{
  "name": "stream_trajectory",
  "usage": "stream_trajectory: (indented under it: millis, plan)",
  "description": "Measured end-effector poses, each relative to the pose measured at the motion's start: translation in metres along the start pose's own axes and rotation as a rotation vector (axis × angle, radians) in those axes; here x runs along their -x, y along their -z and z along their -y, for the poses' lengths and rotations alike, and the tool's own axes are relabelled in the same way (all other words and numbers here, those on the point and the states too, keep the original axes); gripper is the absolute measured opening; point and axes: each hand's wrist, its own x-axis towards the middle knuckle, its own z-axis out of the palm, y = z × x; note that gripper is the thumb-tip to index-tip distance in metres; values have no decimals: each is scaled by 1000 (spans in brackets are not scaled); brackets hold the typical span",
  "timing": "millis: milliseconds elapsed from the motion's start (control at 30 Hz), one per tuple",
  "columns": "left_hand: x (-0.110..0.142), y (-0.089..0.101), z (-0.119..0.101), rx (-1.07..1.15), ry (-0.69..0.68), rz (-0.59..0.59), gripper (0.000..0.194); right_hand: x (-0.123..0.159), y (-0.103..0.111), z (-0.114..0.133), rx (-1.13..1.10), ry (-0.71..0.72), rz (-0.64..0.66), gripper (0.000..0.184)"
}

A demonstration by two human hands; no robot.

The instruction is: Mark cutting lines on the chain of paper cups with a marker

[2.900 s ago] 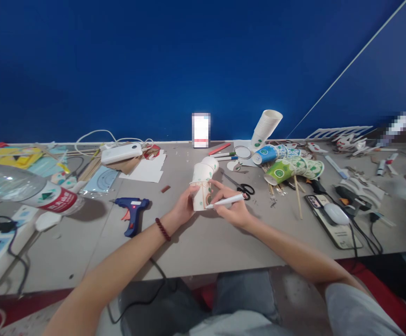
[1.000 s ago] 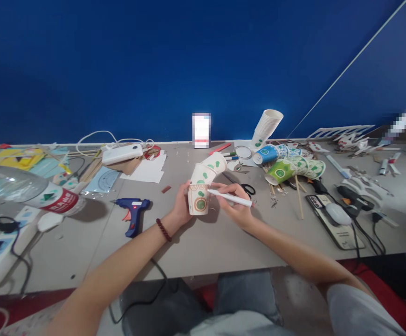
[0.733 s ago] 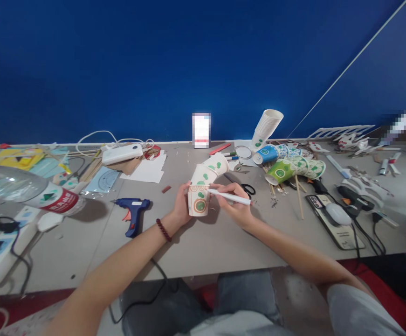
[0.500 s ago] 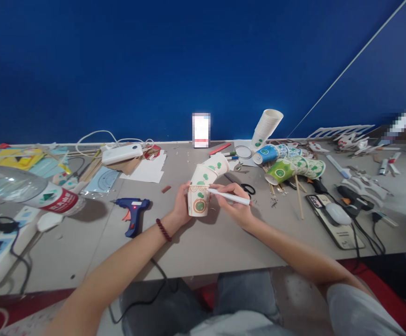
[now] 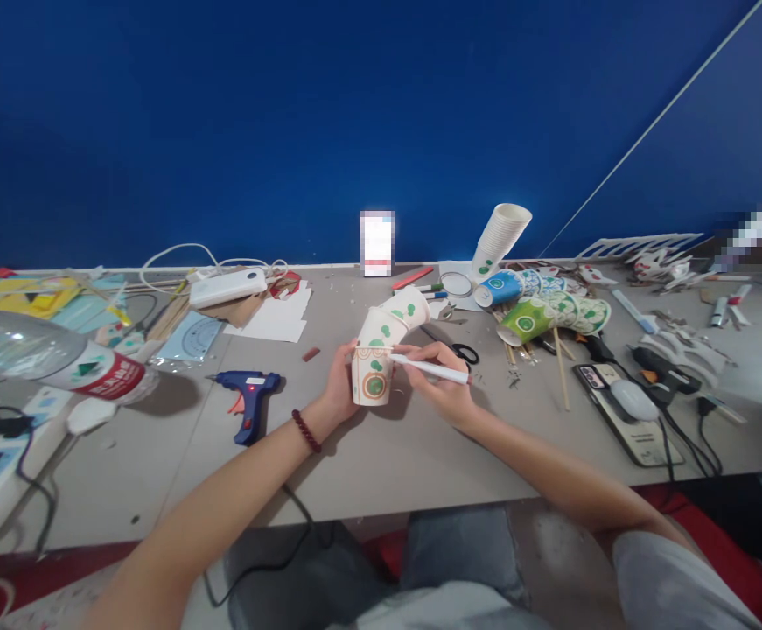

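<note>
A curved chain of joined paper cups [image 5: 374, 378] stands in front of me, white with green spots and orange patterns on the lowest cup. My left hand [image 5: 339, 385] is wrapped round the left side of that lowest cup. In my right hand [image 5: 443, 385] is a white marker [image 5: 434, 370], pinched between the fingers. The marker's tip touches or nearly touches the cup near its upper right edge; I cannot tell which.
To the left lie a blue glue gun [image 5: 248, 398], a plastic bottle [image 5: 59, 359] and a power strip [image 5: 13, 459]. On the right are a cup stack [image 5: 502, 236], green and blue cup chains [image 5: 528, 322], scissors [image 5: 465, 353] and a phone [image 5: 623, 420]. A lit screen [image 5: 377, 243] stands at the back.
Hands, cups and marker keep almost the same place. Coloured patterning shows slightly differently on the lowest cup, which appears turned a touch.
</note>
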Motion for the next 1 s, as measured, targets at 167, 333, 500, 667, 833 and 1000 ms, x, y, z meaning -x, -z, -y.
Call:
stream_trajectory:
  millis: [167, 333, 500, 667, 833, 1000]
  plan:
    - [-1, 1, 0, -8, -2, -13, 41, 1, 1, -2, 0, -19, 23, 12]
    - [0, 0, 0, -7, 0, -2, 40, 1, 2, -1, -13, -24, 40, 14]
    - [-1, 1, 0, 11, -14, 13, 40, 0, 2, 2, -14, -21, 58, 15]
    - [-3, 4, 1, 22, -16, 58, 41, 0, 2, 3, -7, -28, 65, 14]
    - [-4, 6, 1, 13, -8, 32, 43, -1, 3, 6, -19, -22, 89, 11]
    - [0, 3, 0, -9, -10, 14, 44, -2, 3, 10, -27, -9, 112, 9]
